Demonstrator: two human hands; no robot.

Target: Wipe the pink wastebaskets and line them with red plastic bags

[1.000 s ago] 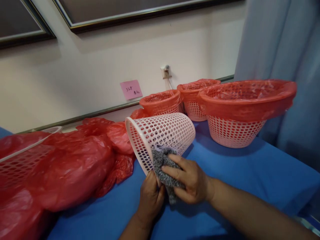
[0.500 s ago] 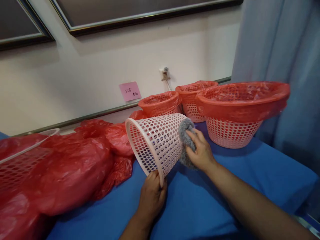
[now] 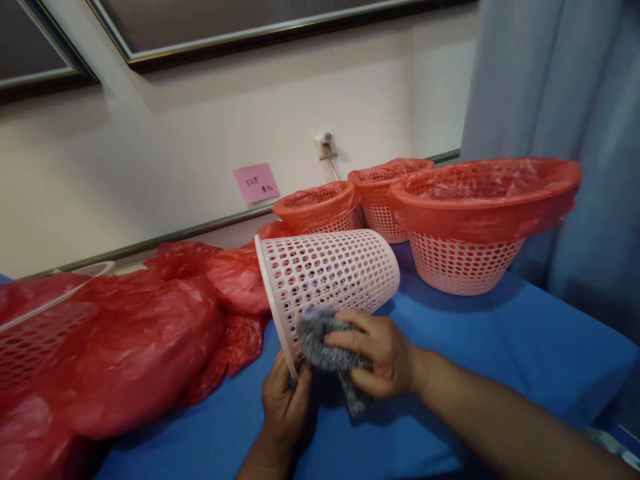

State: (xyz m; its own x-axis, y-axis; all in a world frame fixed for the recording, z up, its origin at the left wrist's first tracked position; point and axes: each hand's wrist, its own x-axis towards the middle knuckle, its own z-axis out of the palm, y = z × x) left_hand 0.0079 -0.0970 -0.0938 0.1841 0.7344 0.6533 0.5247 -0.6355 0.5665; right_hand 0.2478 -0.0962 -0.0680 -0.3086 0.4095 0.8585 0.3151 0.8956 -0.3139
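Note:
A pale pink perforated plastic wastebasket [image 3: 345, 263] is tipped on its side above the blue-covered table, its mouth facing left. My left hand [image 3: 285, 400] grips the lower part of its rim, thumb on the outer side. Bunched in my right hand [image 3: 383, 353] is a grey fluffy cloth [image 3: 325, 340], pressed against the basket's outer wall close to the rim. A loose end of the cloth hangs below my fingers. Part of the left fingers is hidden by the rim.
Behind stand a small basket [image 3: 320, 203], another small one [image 3: 385, 207] and a wide basket [image 3: 465, 267], all lined with red bags. Red plastic bags [image 3: 150, 340] heap on the left. A pink note [image 3: 257, 183] and a socket [image 3: 326, 145] are on the wall; a curtain [image 3: 590, 133] hangs right.
My right hand has moved the cloth from the basket's base end down and left to near the rim. The basket has turned, so its mouth shows less and its base more.

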